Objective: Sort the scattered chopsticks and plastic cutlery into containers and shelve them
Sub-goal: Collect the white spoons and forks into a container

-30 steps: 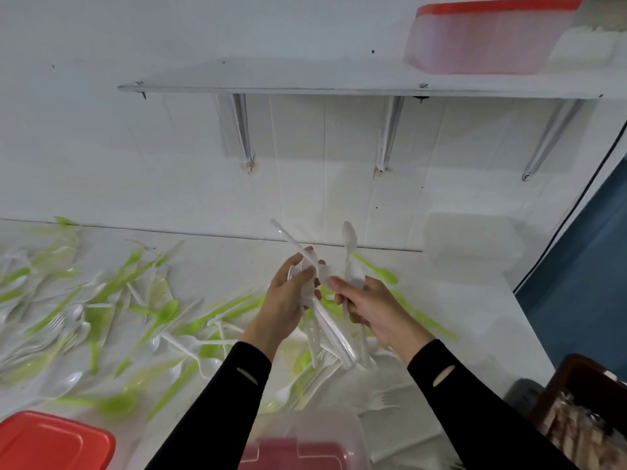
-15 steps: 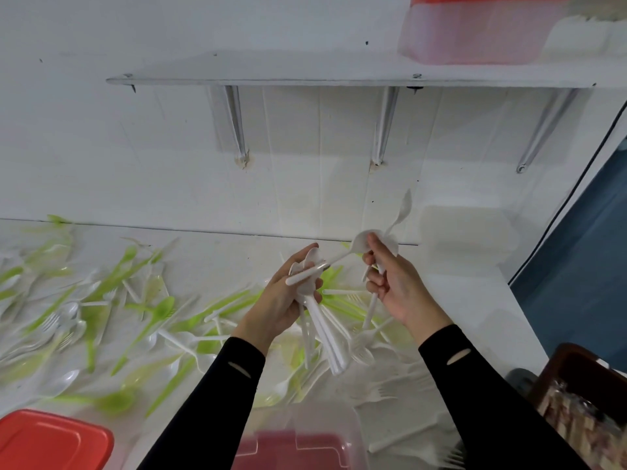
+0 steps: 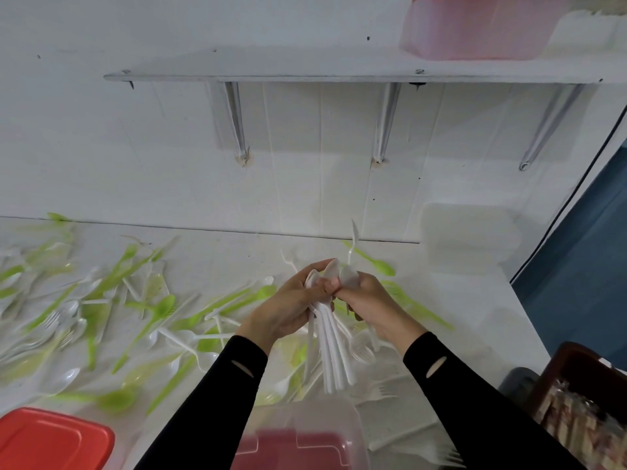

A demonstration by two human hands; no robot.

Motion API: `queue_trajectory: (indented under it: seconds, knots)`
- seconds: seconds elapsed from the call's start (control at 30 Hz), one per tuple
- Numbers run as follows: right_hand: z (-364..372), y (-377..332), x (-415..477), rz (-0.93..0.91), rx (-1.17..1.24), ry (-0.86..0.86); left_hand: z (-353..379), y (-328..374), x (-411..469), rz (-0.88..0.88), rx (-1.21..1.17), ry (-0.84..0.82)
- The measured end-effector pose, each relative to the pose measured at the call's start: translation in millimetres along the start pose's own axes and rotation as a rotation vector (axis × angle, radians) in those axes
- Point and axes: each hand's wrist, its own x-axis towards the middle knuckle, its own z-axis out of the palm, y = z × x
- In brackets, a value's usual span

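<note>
White wall stood behind a long white bench (image 3: 468, 310), and a white shelf (image 3: 305, 67) hung on the wall above it. A pink box (image 3: 475, 32) with a red lid sat on the shelf, up at the right. Lots of green cutlery (image 3: 159, 308) and white cutlery (image 3: 64, 313) lay mixed up on the bench, most of it to the left of the hands. Some white forks (image 3: 383, 391) lay below the right arm.

Both hands were held up over the middle of the bench, and they touched each other. The left hand (image 3: 288, 308) had its fingers and thumb curled round a bunch of white spoons (image 3: 334, 357). The round ends of the spoons poked out above the fingers. The handles hung down below the hand, pointing toward the person. The right hand (image 3: 373, 300) was just beside the bunch, with its fingers curled round a single white spoon (image 3: 353, 244). That spoon stuck up above the hand, and its top was blurry. It was hard to tell if the right hand held more than that.

A clear box (image 3: 325, 422) was near the person, under the handles of the bunch. A red lid (image 3: 47, 439) lay on the bench at the bottom left. A brown basket (image 3: 573, 357) stood at the far right, past the edge of the bench, and what was in it was too blurry to tell
</note>
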Motion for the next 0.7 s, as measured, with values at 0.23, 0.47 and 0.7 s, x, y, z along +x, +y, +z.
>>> queue_trajectory:
  seconds: [0.23, 0.47, 0.7]
  knots:
    - [-6, 1, 7, 0.040, 0.176, 0.039, -4, 6, -2, 0.027, -0.081, 0.016]
    - [-4, 8, 11, -0.061, 0.082, 0.193, -2, 3, -1, -0.036, -0.019, -0.007]
    - [-23, 3, 17, -0.091, 0.231, 0.492, -4, 2, -1, -0.018, -0.160, 0.071]
